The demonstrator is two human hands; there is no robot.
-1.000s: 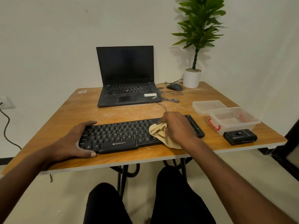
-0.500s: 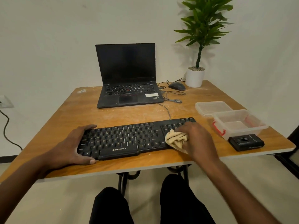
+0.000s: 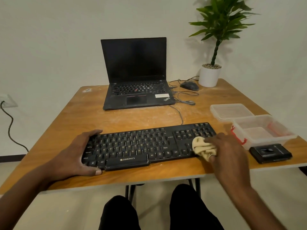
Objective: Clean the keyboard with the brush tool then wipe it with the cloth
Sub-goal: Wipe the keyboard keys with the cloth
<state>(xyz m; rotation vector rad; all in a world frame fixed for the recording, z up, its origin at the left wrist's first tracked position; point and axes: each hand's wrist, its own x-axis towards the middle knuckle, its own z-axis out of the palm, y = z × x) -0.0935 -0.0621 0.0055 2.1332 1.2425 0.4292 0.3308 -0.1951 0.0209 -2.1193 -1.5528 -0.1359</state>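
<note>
I see the black keyboard point(image 3: 149, 145) lying along the near edge of the wooden counter point(image 3: 66, 123), its long side parallel to that edge. My left hand point(image 3: 78, 155) clamps the keyboard's left end: the fingers curl over its far rim and the thumb presses against its near rim, so the end sits between thumb and fingers. My right hand point(image 3: 227, 151) is at the opposite end, over the keyboard's right portion near the number pad. Its fingers are bent round a crumpled tan cloth point(image 3: 203, 148), which bulges out to the left of the hand and rests on the keys around the arrow cluster. The cloth touches the keyboard; how much of it lies under the palm I cannot tell, since the hand covers it.

Between the two hands the main block of keys is uncovered, with the maker's label on the near lip.

Toward the right edge of the counter stands a clear plastic box point(image 3: 264, 131) with red clasps, just beside the right hand but apart from it. Its lid point(image 3: 230, 112) lies behind it, and a small black device point(image 3: 270, 153) sits in front of it near the counter's front right corner. An open laptop point(image 3: 136, 85) with a dark screen stands at the far edge, with a mouse point(image 3: 189, 85) and a potted plant point(image 3: 210, 75) toward the far right corner.
</note>
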